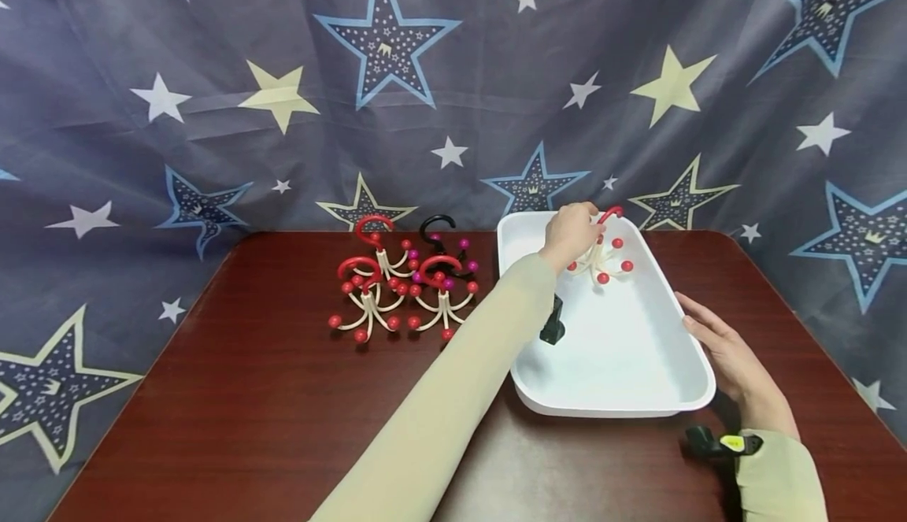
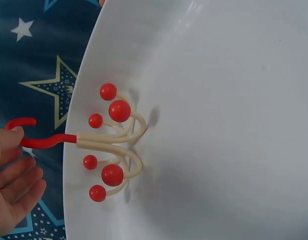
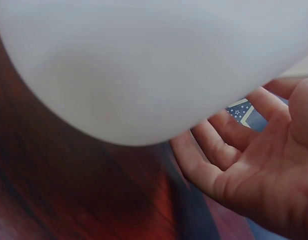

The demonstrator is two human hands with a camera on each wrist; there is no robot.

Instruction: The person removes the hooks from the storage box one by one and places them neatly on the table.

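Observation:
In the head view my left hand [image 1: 571, 235] reaches over the far end of the white tray [image 1: 602, 364]. It grips the red hook of a cream multi-arm hanger [image 1: 597, 258] with red ball tips. The left wrist view shows thumb and forefinger of the left hand [image 2: 16, 185] pinching that hook, the other fingers loose. The hanger's arms [image 2: 136, 122] stand inside the tray near its far wall. My right hand [image 1: 737, 360] touches the tray's right side from outside. In the right wrist view the right hand's fingers [image 3: 209, 170] are loosely bent, their tips hidden behind the tray.
Several similar hangers stand together left of the tray: red-and-cream ones [image 1: 368, 309] and a black one with purple balls [image 1: 435, 250]. A star-patterned cloth [image 1: 453, 152] hangs behind the brown table [image 1: 234, 396]. Black wrist devices [image 1: 553, 325] sit at both cuffs.

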